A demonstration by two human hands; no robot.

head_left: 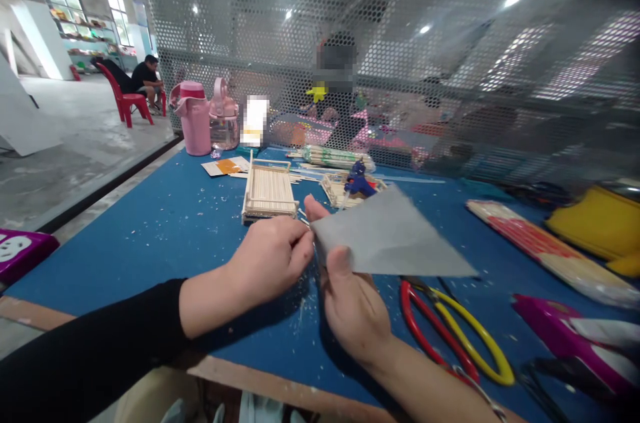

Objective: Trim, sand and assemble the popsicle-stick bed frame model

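Note:
A grey, thin, flat sheet (395,233) with a pointed corner is held up over the blue table. My right hand (353,303) grips its left end between thumb and fingers. My left hand (270,253) is closed in a pinch at the sheet's left edge; what its fingertips hold, if anything, is too small to tell. Just beyond my left hand stands a small structure of thin wooden sticks (270,188). Behind the sheet lies a second stick piece (333,191) with a blue glue gun (359,182) on it.
Red and yellow handled pliers (440,330) lie right of my right hand. Farther right are packaged sticks (550,246), a purple power strip (575,336) and a yellow item (600,223). Pink bottles (195,123) stand at the back left, before a perforated metal screen (240,30). A person sits far left.

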